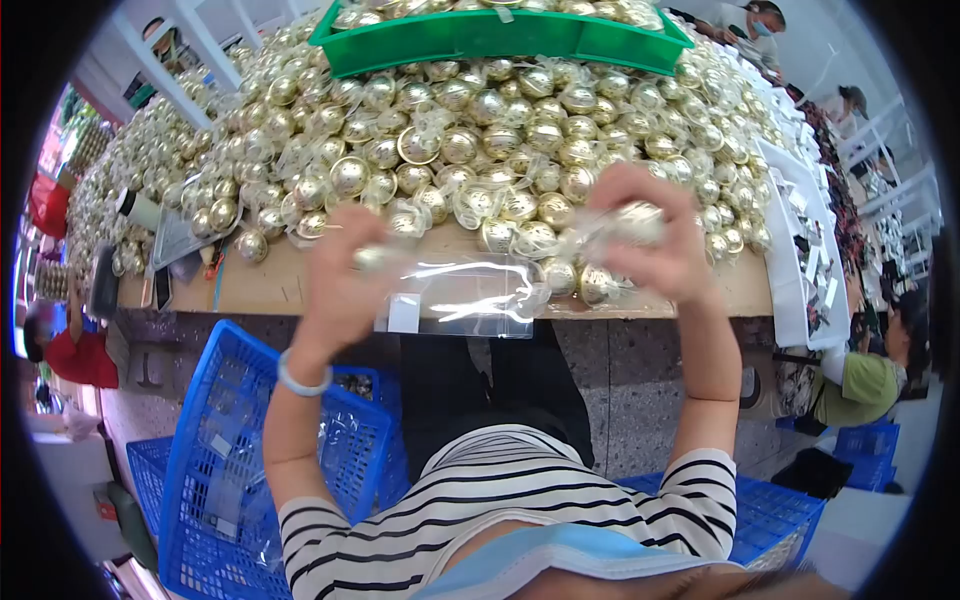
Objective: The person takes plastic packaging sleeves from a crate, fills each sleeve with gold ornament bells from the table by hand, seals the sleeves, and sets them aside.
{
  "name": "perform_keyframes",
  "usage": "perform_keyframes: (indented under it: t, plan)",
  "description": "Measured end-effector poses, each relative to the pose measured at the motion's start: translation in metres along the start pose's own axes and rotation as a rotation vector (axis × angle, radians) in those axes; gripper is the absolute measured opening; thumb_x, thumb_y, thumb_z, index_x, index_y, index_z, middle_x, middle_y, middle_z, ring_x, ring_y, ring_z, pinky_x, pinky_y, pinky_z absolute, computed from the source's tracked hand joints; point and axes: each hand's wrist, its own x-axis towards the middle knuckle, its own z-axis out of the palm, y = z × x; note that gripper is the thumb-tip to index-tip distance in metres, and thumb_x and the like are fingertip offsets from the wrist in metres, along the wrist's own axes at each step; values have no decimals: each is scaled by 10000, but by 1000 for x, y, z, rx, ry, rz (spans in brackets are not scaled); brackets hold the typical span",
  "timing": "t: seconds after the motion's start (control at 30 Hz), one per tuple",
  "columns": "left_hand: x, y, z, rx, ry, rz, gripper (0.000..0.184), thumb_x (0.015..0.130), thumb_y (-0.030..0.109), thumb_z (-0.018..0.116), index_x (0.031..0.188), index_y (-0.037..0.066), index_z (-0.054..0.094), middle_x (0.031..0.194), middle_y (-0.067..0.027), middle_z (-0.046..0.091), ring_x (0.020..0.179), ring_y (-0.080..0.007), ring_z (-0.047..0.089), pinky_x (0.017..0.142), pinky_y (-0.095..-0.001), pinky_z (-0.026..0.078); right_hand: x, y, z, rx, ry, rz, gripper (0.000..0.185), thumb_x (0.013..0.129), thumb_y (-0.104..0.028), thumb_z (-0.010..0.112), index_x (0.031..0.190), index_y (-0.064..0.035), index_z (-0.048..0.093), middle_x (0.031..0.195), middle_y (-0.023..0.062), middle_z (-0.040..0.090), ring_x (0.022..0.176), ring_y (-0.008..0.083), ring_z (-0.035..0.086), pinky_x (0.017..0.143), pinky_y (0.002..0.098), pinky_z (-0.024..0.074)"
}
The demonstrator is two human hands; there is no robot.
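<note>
My left grip (345, 270), blurred, is part-closed on a gold ball (373, 258) left of centre, my right grip (668, 240) curled round a second ball (640, 222) right of centre, film (592, 228) trailing over the worktop (262, 288); light fingertip pressure should spare film and finish.

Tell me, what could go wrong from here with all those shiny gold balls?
The clear plastic sleeve sticks out past the table's front edge, so a brush of the arm might drag it off. The gold balls nearest that edge could roll over it if nudged. And the ball in the right hand seems held by the fingers along with filmy plastic, so it might slip.
</note>
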Motion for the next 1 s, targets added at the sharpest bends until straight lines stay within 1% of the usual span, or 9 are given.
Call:
perform_keyframes:
  t: [0.03,0.1,0.23,0.37,0.47,0.6,0.83,0.87,1.0]
  plan:
    - [-2,-18,-12,-19,118,-90,279,847,187,796,1006,22,637,962,-113,635,869,-232,639,802,-355,500,-12,4,-23,-38,122,-4,283,753,-109,799,997,-34,677,1044,58,675,869,141,658,724,308,542]
    - [4,-40,-30,-105,200,-293,301,879,227,787,1014,8,632,951,-111,639,885,-230,630,828,-346,490,-40,-20,-38,134,492,495,310,836,-104,787,1103,-34,645,1043,38,662,903,129,654,765,274,539]
    - [48,-65,-10,315,201,-23,317,917,229,742,1088,-5,614,1043,-151,615,1019,-281,591,918,-388,462,-137,14,-24,34,746,626,556,849,-43,765,1343,-24,512,1285,91,602,1076,192,665,928,320,546]
    - [117,-89,62,361,68,207,331,935,180,674,1178,-19,568,1214,-218,538,1159,-366,521,977,-470,436,-174,3,28,651,755,824,662,808,-4,768,1384,-6,441,1246,125,627,1107,223,651,976,344,525]
    - [141,-79,110,431,-53,244,344,951,183,651,1243,25,562,1281,-215,528,1201,-409,493,1021,-489,422,-200,15,58,609,831,734,659,820,-16,764,1381,3,419,1225,146,631,1116,237,647,969,364,524]
    - [142,-73,141,618,-117,342,393,921,160,676,1283,53,569,1370,-189,504,1267,-414,469,1062,-498,410,-218,7,85,-353,637,519,665,834,-129,814,1372,2,447,1234,204,595,1126,308,631,962,423,514]
    - [105,-73,125,739,-225,535,601,947,241,654,1517,308,478,1571,-103,395,1396,-399,393,1201,-538,261,-174,11,77,-695,524,294,741,784,-159,860,1391,17,474,1244,205,564,1151,378,574,995,391,475]
    - [100,-74,122,731,-271,536,614,948,229,650,1527,317,467,1595,-90,374,1407,-399,384,1205,-535,259,-167,8,76,-654,512,302,658,886,-146,779,1427,18,442,1232,182,559,1144,344,564,1011,387,452]
    - [81,-64,88,689,-256,483,597,955,212,629,1529,283,481,1622,-73,373,1443,-408,351,1214,-516,263,-162,9,100,631,779,580,504,1042,-150,565,1483,7,378,1316,175,540,1198,314,555,1054,394,436]
